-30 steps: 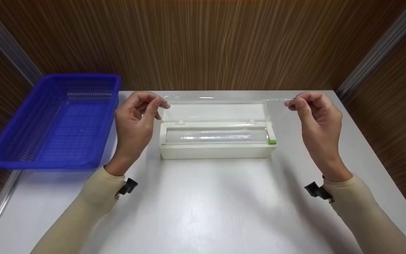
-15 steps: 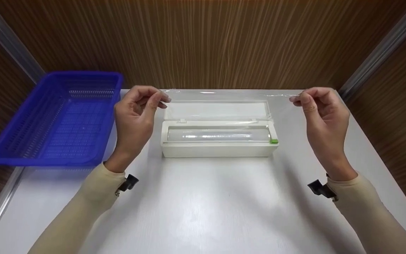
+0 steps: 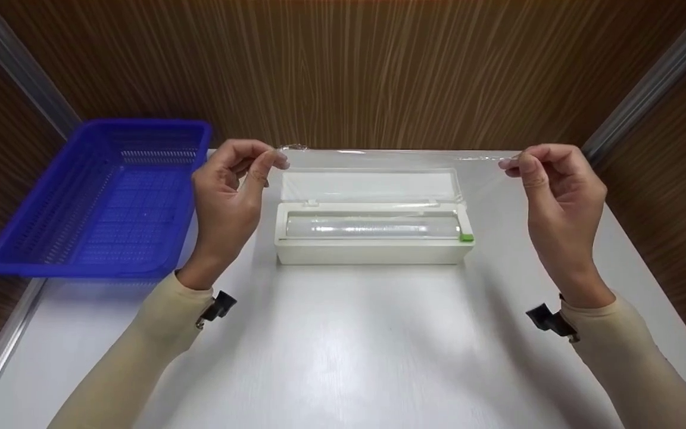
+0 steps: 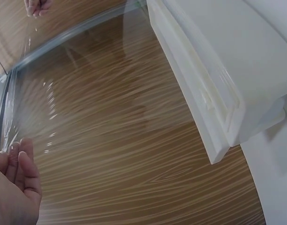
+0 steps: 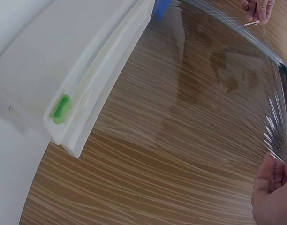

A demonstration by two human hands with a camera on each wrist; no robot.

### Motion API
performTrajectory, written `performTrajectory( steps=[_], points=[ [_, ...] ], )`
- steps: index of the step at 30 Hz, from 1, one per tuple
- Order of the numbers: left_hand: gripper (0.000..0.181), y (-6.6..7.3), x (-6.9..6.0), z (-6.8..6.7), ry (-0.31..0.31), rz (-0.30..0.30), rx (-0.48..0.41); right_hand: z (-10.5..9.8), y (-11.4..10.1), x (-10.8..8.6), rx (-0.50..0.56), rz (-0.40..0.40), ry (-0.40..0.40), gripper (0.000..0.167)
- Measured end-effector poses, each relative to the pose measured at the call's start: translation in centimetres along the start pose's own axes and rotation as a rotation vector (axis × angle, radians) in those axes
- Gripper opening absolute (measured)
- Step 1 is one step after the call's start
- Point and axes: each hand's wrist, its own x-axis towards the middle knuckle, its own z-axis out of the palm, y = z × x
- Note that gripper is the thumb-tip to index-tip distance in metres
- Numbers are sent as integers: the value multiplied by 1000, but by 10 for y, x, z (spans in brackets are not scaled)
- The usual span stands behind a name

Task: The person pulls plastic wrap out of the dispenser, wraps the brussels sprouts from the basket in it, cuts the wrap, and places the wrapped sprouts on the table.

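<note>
A sheet of clear cling film [image 5: 204, 89] stretches between my two hands, above a white cling film dispenser [image 3: 373, 253]. My left hand [image 3: 227, 190] pinches one corner of the film between thumb and fingers. At the opposite corner my right hand [image 3: 566, 208] pinches it too, and the film gathers into creases at those fingers in the right wrist view. The dispenser's lid [image 3: 370, 185] is tipped back, with the film roll [image 3: 373, 227] lying in its trough. A green slider [image 3: 466, 238] sits at the right end. In the left wrist view the film runs up to the dispenser.
At the left stands a blue plastic basket [image 3: 122, 214] with slotted sides. White tabletop [image 3: 343, 339] extends in front of the dispenser. Wood-grain panels [image 3: 343, 71] rise behind and on both sides, with metal strips at the corners.
Both hands have risen slightly toward the back panel, still pinching the film. My right hand has also shifted rightward, widening the gap between the hands. The head view has shifted a little.
</note>
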Motion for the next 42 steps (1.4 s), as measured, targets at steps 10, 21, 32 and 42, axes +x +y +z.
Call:
performTrajectory(
  steps=[10, 21, 32, 42],
  points=[
    [5, 6, -4, -1, 0, 33, -30, -2, -11, -9, 46, -35, 13, 8],
    [10, 22, -31, -14, -100, 65, -4, -12, -27, -36, -126, -110, 19, 12],
    [39, 37, -64, -38, -315, 92, 162, -30, -31, -71, -25, -131, -89, 21],
    [43, 35, -81, -57, -556, 90, 161, -40, -26, -100, 94, -221, -314, 15]
  ],
)
